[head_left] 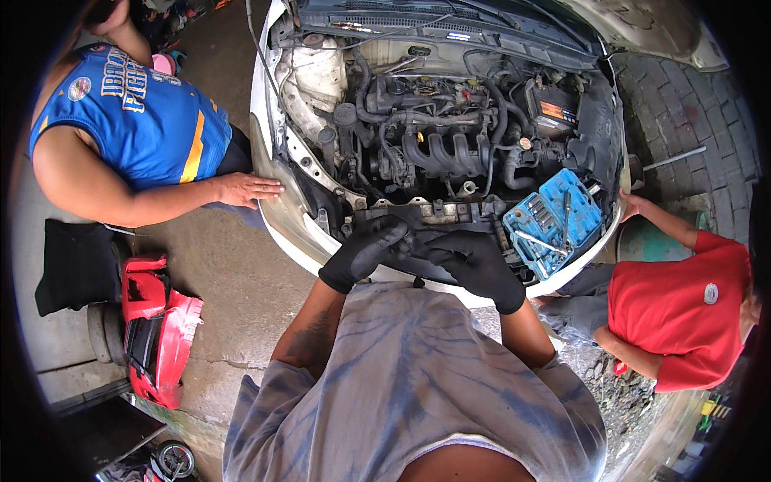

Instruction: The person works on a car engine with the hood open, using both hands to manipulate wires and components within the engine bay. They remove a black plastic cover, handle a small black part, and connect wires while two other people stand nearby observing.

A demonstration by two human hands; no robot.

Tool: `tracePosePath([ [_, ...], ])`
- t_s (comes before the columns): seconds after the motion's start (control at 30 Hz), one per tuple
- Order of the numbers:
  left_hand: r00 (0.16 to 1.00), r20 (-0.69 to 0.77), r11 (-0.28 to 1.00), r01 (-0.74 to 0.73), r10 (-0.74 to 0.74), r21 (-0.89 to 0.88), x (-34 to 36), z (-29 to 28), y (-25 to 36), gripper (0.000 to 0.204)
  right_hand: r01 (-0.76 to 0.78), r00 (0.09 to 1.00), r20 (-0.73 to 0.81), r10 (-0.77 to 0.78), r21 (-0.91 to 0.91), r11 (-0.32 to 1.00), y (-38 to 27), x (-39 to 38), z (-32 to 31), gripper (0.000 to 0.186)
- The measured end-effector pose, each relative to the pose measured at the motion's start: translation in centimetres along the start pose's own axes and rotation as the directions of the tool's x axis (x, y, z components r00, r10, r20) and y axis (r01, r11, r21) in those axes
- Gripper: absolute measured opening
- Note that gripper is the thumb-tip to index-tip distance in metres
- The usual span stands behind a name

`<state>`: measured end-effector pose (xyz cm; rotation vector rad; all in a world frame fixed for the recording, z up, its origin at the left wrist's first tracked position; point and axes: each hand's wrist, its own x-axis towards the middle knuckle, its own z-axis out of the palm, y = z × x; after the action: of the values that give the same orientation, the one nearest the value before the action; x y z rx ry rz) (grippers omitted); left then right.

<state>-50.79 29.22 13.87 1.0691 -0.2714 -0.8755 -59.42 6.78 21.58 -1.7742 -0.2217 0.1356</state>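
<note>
Both my hands wear black gloves and meet in front of my chest, over the front edge of the car's engine bay (438, 210). My left hand (365, 251) is closed, its thumb and fingers around something small and dark. Fingers bent, my right hand (480, 267) reaches toward the same spot from the other side. What lies between the fingertips blends with the gloves, and I cannot make it out. Just right of my right hand, an open blue socket set case (514, 218) rests on the front of the bay, with a ratchet (536, 241) and sockets in it.
Beyond my hands lie the engine (438, 149) and the battery (554, 108). At the left, a person in a blue jersey (152, 120) rests a hand on the fender. A person in a red shirt (671, 309) leans at the right. A red bumper piece (157, 337) lies on the floor.
</note>
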Motion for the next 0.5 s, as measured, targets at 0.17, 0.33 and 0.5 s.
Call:
tracePosePath([
  [0.17, 0.970, -0.102, 0.962, -0.199, 0.221, 0.189, -0.3, -0.2, -0.2, 0.015, -0.025, 0.999, -0.049, 0.018, -0.151, 0.988, 2.0, -0.5, -0.9, 0.033],
  [0.33, 0.896, -0.094, 0.869, -0.390, 0.435, 0.305, -0.4, 0.0, 1.3, 0.020, -0.152, 0.977, -0.141, 0.160, 0.066, 0.986, 5.8, -1.5, -1.9, 0.066],
  [0.5, 0.927, 0.058, 0.708, -0.323, 0.371, 0.628, -0.9, 1.8, 5.1, 0.018, -0.045, 0.986, -0.163, 0.020, -0.156, 0.987, 6.3, -1.1, -4.6, 0.080],
])
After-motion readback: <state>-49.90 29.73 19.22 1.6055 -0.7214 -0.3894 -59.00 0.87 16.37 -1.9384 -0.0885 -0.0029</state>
